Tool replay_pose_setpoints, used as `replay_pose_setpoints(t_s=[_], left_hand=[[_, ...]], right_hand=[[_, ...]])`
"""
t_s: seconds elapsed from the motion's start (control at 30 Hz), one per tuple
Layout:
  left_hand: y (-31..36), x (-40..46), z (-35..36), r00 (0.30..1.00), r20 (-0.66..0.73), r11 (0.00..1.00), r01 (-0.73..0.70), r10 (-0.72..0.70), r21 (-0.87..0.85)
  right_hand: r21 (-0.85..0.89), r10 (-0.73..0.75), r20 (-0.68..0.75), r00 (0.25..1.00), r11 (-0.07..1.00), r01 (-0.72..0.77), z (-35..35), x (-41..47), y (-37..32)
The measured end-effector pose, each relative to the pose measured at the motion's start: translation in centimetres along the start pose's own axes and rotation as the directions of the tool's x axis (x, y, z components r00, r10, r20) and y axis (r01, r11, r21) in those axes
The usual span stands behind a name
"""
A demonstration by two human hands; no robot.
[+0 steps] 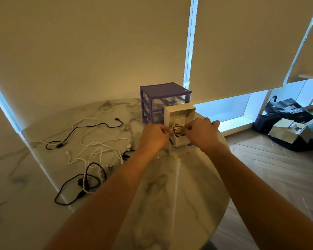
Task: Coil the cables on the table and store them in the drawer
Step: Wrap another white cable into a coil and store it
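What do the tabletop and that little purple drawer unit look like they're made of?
The tabletop looks like polished marble or a marble-look slab: white with grey veins and a soft sheen. The drawer unit seems plastic: an opaque purple frame around see-through drawers.

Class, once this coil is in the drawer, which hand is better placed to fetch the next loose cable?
Probably the left hand. The loose cables all lie on the table to its left, while the right hand sits on the far side of the open drawer, so it would have to cross over.

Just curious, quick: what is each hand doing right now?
Left hand: pinching the coiled cable over the drawer.
Right hand: pinching the same cable.
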State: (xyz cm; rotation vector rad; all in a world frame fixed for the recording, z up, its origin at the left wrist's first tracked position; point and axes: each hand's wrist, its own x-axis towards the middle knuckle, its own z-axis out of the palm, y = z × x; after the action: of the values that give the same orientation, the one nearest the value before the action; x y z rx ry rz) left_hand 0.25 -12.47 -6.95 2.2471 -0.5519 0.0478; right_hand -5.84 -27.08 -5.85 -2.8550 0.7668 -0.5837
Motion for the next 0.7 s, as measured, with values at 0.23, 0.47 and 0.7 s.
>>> replay_pose_setpoints(t_s=[0.23, 0.47, 0.7], left_hand=[[-1.9, -1.2, -5.1, 0.997, -0.071, 1.000, -0.024, 0.025, 0.006], [-5.9, -3.0, -11.2, 0.978, -0.208, 0.987, 0.042, -0.009, 0.156], [-11.5, -4.1, -14.5, 0.973, -0.214, 0.972, 0.132, -0.089, 0.195]], right_hand=[[0.372, -0.062, -0.188, 0.980, 0.919, 0.129, -1.4, -3.1, -4.6], [0.451, -0.231, 0.016, 0.973, 0.870, 0.199, 0.0, -5.4, -11.2], [0.492, -0.319, 0.235, 0.918, 0.854, 0.171, 2.9, -5.8, -15.7]])
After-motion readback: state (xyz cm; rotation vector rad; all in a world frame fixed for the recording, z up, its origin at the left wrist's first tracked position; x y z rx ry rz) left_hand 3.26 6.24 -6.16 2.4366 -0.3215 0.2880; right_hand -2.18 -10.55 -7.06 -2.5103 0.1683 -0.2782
